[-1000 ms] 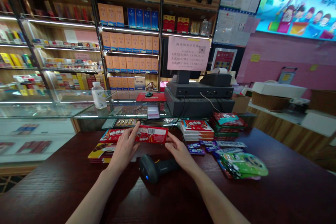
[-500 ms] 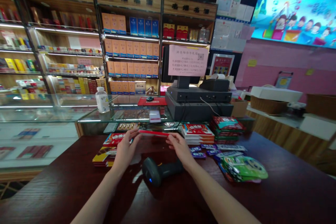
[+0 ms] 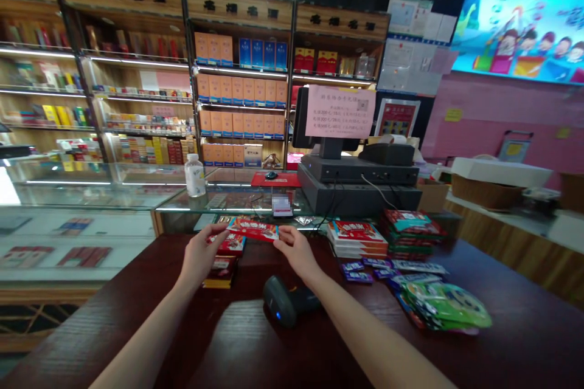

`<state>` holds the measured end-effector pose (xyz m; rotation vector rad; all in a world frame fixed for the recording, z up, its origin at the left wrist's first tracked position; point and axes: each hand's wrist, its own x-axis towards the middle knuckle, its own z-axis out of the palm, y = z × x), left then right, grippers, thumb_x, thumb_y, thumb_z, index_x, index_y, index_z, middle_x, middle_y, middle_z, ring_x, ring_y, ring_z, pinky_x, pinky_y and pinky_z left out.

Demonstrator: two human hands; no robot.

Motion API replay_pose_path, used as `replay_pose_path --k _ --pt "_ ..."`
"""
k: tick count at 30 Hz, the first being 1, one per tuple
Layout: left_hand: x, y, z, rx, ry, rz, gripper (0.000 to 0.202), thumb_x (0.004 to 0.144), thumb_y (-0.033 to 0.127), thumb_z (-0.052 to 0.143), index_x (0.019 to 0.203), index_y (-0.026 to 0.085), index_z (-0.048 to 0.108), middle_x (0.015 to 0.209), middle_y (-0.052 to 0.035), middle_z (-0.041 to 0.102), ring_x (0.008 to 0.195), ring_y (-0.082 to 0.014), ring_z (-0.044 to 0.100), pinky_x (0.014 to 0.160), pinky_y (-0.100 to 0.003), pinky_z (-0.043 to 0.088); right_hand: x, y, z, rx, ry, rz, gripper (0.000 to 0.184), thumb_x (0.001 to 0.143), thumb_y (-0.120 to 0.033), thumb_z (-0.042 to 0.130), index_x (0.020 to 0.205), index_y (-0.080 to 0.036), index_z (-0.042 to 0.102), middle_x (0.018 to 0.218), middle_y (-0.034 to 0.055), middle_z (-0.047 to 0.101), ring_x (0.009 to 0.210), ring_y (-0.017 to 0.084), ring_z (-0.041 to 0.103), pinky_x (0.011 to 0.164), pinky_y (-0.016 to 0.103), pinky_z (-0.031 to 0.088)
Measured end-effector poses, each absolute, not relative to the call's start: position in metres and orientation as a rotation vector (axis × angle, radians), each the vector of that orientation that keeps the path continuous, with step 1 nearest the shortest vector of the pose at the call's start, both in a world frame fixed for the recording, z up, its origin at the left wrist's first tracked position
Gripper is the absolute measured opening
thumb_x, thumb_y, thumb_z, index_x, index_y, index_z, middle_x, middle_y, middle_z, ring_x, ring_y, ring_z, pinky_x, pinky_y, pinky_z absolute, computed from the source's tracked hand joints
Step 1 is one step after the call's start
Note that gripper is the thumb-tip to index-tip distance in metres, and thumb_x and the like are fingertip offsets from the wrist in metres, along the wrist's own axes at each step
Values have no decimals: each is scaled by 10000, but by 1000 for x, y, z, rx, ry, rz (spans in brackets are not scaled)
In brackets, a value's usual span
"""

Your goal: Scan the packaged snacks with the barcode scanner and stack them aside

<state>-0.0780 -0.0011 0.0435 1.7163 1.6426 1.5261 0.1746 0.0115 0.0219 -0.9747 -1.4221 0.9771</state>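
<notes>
Between my two hands is a flat red snack packet [image 3: 253, 230] with white lettering, tilted so its printed face shows. My left hand [image 3: 203, 255] pinches its left end, and my right hand [image 3: 295, 250] pinches the right end. Just below the packet lies another red packet [image 3: 232, 245], on the left stack. Brown and yellow packets [image 3: 219, 272] lie in front of it, partly behind my left hand. A dark barcode scanner [image 3: 283, 302] with a blue light rests on the table, its handle partly hidden by my right forearm.
To the right are a stack of red-and-white packets [image 3: 356, 237], a dark green-and-red stack [image 3: 413, 232], purple bars [image 3: 358, 276] and green pouches [image 3: 449, 304]. Behind stand a cash register [image 3: 360, 179], a bottle [image 3: 194, 176] and a glass counter [image 3: 173, 200].
The packet was edge-on; now its printed face is turned toward me. Both hands have moved left with it, over the left stack. The view has shifted left.
</notes>
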Motion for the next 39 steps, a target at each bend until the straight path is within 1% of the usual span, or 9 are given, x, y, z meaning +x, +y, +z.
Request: replay_pose_path --k 4,6,10,14,17,19,24,33,39 --pt "-105 0 43 1733 1815 1404 464 755 587 597 1018 243 760 867 -14 789 859 -245 723 728 -295 539 152 27 20 -1011 -1480 963 397 731 -190 703 1106 -227 578 1131 77 742 1120 242 684 1007 408 496" --pt "-116 1 44 1726 1878 1351 452 748 574 596 1006 248 774 829 -6 789 856 -251 726 737 -295 533 142 36 18 -1050 -1519 935 415 726 -168 712 1115 -222 576 1140 85 739 1129 242 680 1009 408 496" --pt "-137 7 40 1671 1910 1292 447 708 567 623 968 245 791 858 -3 796 892 -258 730 764 -278 532 124 53 14 -1075 -1611 952 408 725 -135 713 1097 -224 571 1131 79 743 1101 236 691 991 407 510" --pt "-158 19 24 1616 1894 1211 512 670 605 655 989 228 792 838 -26 797 834 -264 735 679 -271 540 111 66 12 -1096 -1673 1017 403 706 -96 711 1060 -220 562 1114 72 748 1050 238 711 958 411 529" --pt "-169 27 12 1601 1826 1217 532 662 608 663 997 215 793 808 -37 793 793 -261 735 651 -272 544 104 74 11 -1107 -1706 1034 400 692 -72 710 1036 -216 566 1102 66 749 1050 235 711 967 403 521" --pt "-173 30 7 1596 1815 1205 532 656 608 667 989 214 795 809 -37 793 794 -264 735 664 -280 549 101 78 10 -1129 -1737 1019 396 683 -73 722 1023 -209 574 1109 75 745 1063 238 707 979 398 511" --pt "-179 32 1 1626 1895 1172 513 655 612 651 969 234 799 898 -31 800 901 -281 729 771 -294 541 97 90 5 -1147 -1861 964 426 673 -87 740 1050 -210 585 1143 80 734 1153 247 669 1000 382 496" --pt "-180 33 1 1681 1948 1136 448 675 586 620 938 272 803 855 -12 800 838 -273 736 750 -294 536 99 91 -6 -1113 -1979 904 420 725 -72 652 1114 -215 581 1218 79 713 1203 224 642 1039 370 475" --pt "-181 34 -4 1726 1988 1110 411 672 565 621 916 288 802 870 6 801 866 -258 736 757 -274 532 99 88 -5 -1080 -2027 887 426 742 -61 627 1141 -202 576 1248 89 703 1211 218 637 1062 377 466"
